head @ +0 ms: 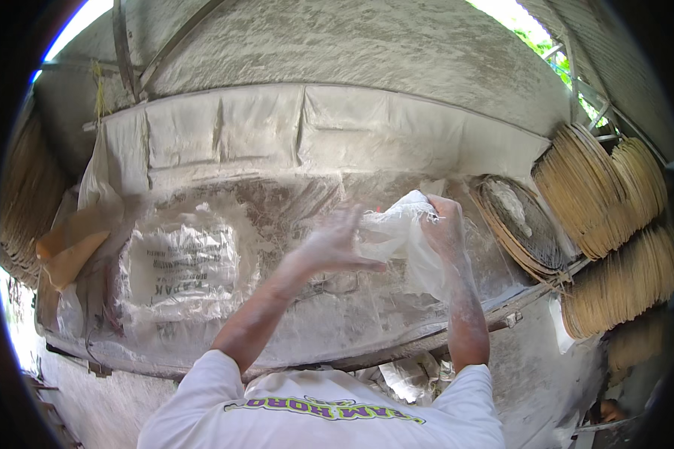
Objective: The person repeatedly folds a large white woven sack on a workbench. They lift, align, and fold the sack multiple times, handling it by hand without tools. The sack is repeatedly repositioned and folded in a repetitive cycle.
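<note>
My right hand (445, 224) is closed on the frayed edge of a white, thin cloth or plastic sack (399, 230), lifted over a powder-dusted worktable (337, 320). Part of the sack hangs down along my right forearm. My left hand (334, 241) is blurred by motion, its fingers and thumb spread beside the sack's left side; it appears to hold nothing. Whitish powder coats both hands and forearms. To the left, a white woven sack with printed writing (182, 266) lies on the table, with powder around its edges.
A round, rimmed mesh sieve (519, 230) leans at the table's right, a whitish piece on it. Beyond stand stacks of thin, round-edged tan pieces (578, 191). Pale sheeting (219, 132) lines the table's back. At left is a folded brown sheet (70, 247). Crumpled sacks (407, 376) lie below the front edge.
</note>
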The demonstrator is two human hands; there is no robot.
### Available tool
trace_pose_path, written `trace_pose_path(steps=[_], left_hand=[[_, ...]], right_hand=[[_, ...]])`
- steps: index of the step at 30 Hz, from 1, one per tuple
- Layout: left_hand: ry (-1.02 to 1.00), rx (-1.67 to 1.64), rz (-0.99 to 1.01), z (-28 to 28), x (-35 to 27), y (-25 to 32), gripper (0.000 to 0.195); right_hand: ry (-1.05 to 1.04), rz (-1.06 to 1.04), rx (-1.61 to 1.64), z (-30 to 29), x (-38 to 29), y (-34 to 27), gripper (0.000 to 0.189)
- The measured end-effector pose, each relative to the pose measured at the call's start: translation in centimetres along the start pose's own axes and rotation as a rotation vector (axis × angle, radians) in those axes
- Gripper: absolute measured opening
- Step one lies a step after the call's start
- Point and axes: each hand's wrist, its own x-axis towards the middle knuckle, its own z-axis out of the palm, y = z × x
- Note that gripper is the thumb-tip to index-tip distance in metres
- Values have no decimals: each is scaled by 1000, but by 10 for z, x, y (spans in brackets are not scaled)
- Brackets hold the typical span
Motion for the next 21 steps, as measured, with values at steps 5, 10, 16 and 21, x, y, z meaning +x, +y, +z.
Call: trace_pose_path(steps=[5, 10, 16, 21], left_hand=[[-176, -703, -433, 61, 20, -28, 55], [303, -943, -603, 59, 19, -65, 34], [200, -246, 100, -6, 43, -41, 37], [-74, -46, 184, -32, 43, -22, 33]], right_hand=[[52, -136, 44, -11, -4, -14, 4], [-46, -43, -484, -54, -9, 16, 19], [141, -296, -426, -2, -36, -14, 66], [-253, -195, -194, 32, -21, -38, 41]])
